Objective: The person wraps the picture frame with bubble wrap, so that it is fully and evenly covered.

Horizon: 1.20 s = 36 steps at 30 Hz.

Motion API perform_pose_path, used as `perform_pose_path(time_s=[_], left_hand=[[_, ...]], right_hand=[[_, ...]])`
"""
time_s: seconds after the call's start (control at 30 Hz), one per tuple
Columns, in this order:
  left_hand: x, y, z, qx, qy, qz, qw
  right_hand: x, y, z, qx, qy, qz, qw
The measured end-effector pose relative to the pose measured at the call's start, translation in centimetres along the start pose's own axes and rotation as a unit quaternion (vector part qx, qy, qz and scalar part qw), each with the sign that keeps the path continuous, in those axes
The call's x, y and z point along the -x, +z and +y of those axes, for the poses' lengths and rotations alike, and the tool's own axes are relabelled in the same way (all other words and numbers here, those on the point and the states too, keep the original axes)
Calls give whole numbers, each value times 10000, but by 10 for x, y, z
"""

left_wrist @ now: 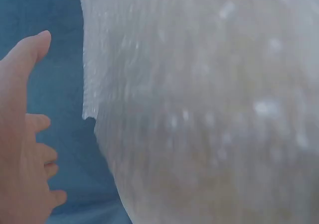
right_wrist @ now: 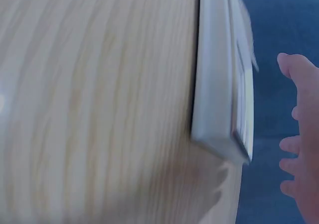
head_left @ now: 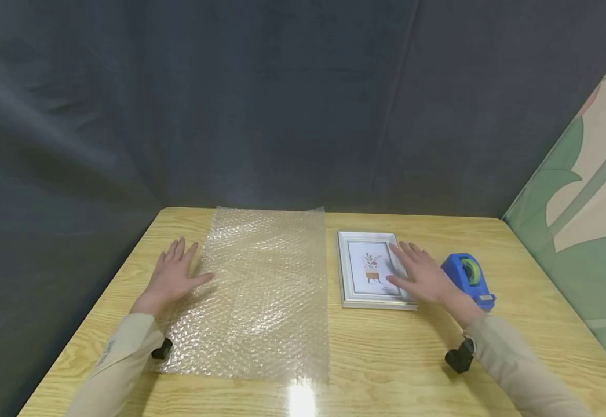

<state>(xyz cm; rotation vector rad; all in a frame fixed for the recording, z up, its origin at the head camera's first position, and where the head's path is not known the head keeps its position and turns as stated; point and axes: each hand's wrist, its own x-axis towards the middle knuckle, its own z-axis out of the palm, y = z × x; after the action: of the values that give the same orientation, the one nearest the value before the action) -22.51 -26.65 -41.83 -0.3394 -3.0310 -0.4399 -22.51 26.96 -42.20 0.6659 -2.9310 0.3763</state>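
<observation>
A sheet of clear bubble wrap (head_left: 266, 289) lies flat on the left half of the table. Over its left edge my left hand (head_left: 170, 278) is spread, fingers straight and holding nothing; the left wrist view shows the hand (left_wrist: 25, 139) beside the sheet (left_wrist: 199, 109). To the right of the wrap lies a silver-white picture frame (head_left: 352, 302) with a potted-plant print. My right hand (head_left: 420, 275) hovers over the frame's right side with fingers extended, covering part of it. In the right wrist view a gap separates the hand (right_wrist: 304, 134) from the frame (right_wrist: 214, 84).
A blue tape dispenser (head_left: 459, 269) with a greenish roll stands right of the frame, partly behind my right forearm. The wooden table (head_left: 386, 359) meets a dark curtain (head_left: 282, 104) at the back and left. A floral panel (head_left: 590, 231) borders the right side.
</observation>
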Motion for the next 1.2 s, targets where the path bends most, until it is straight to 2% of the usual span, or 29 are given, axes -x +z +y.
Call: perform_pose_path(time_s=[0.13, 0.33, 0.43, 0.6, 0.73, 0.9, 1.03, 1.2], left_hand=[[5, -5, -5, 214, -158, -206, 9994], [11, -6, -13, 1006, -477, -522, 9924], [13, -7, -15, 1308, -554, -614, 9880], [15, -10, -15, 1682, -700, -840, 9797], [15, -9, -15, 1907, -754, -1029, 9733], [14, -6, -18, 2142, -798, -1112, 9671], [14, -5, -23, 2164, -779, -1074, 9673], [13, -4, -25, 2242, -713, -1036, 9664]], right_hand=[[-6, 2, -13, -285, -202, 91, 9993], [-15, 8, -36, -1214, -146, -10, 9925], [-19, 12, -49, -1953, -171, -57, 9806], [-28, 20, -69, -3048, -187, -65, 9522], [-37, 26, -81, -3482, -5, -145, 9373], [-46, 32, -93, -4062, 228, -390, 9127], [-51, 33, -104, -4256, 329, -473, 9031], [-60, 34, -120, -4203, 684, -482, 9035]])
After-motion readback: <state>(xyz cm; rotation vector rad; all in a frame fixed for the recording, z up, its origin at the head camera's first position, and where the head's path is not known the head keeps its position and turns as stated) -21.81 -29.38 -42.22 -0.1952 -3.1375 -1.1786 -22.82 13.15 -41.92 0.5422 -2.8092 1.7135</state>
